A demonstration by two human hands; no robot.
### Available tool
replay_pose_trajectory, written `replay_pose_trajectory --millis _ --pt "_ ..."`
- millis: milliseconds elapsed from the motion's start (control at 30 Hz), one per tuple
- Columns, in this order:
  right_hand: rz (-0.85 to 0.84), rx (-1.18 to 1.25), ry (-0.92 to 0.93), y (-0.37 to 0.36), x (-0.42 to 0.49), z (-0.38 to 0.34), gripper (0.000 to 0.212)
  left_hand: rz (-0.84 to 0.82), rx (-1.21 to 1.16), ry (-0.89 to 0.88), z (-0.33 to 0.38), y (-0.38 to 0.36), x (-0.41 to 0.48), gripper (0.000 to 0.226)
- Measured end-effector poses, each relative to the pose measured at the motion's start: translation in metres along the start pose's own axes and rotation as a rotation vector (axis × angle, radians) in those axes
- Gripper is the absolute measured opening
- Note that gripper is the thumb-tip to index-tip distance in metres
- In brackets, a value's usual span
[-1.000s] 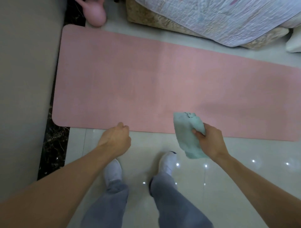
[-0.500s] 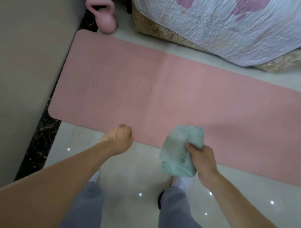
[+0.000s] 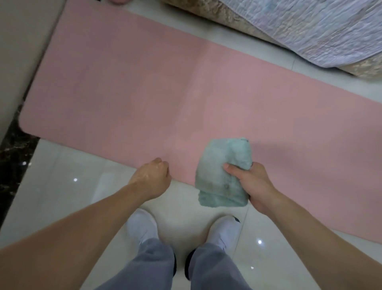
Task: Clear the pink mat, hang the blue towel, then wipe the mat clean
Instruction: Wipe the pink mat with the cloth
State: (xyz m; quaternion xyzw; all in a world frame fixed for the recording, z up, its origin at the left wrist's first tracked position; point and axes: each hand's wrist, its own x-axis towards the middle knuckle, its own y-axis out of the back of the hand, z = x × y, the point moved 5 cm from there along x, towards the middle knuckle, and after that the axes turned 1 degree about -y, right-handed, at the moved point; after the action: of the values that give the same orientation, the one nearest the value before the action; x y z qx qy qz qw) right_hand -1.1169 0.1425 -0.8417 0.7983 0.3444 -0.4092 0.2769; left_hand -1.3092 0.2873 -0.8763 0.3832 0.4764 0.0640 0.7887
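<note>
The pink mat (image 3: 128, 87) lies flat across the tiled floor with nothing on its surface. My right hand (image 3: 251, 184) grips a folded pale green cloth (image 3: 222, 173), held over the mat's near edge. My left hand (image 3: 152, 178) is a closed fist at the near edge of the mat, left of the cloth, with nothing visible in it. The blue towel is not in view.
A bed with a quilted cover (image 3: 310, 27) borders the far side of the mat. A wall (image 3: 18, 37) and dark floor strip (image 3: 12, 157) run along the left end. A pink object (image 3: 118, 1) peeks in at the top. My feet (image 3: 142, 225) stand on the tiles.
The view shifted as I moved along the mat. My right hand with the cloth moved forward onto the mat's near edge. My left fist stays at the edge.
</note>
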Motion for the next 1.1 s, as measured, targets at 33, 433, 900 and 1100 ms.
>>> replay_pose_trajectory --millis 33,433,900,1100 --pt "0.013 -0.026 0.007 -0.007 0.013 0.006 0.016 0.006 0.004 0.004 -0.002 -0.006 0.012 0.026" --pt "-0.026 -0.746 0.368 -0.054 0.235 -0.042 0.021 0.378 0.052 -0.137 -0.025 -0.014 0.238 0.033" --pt "-0.186 -1.112 0.163 -0.049 0.343 -0.149 0.034 0.69 0.163 -0.19 -0.016 0.018 0.352 0.061" --pt "-0.206 -0.901 0.13 -0.07 0.356 -0.147 0.027 0.744 0.131 -0.215 -0.023 0.018 0.353 0.059"
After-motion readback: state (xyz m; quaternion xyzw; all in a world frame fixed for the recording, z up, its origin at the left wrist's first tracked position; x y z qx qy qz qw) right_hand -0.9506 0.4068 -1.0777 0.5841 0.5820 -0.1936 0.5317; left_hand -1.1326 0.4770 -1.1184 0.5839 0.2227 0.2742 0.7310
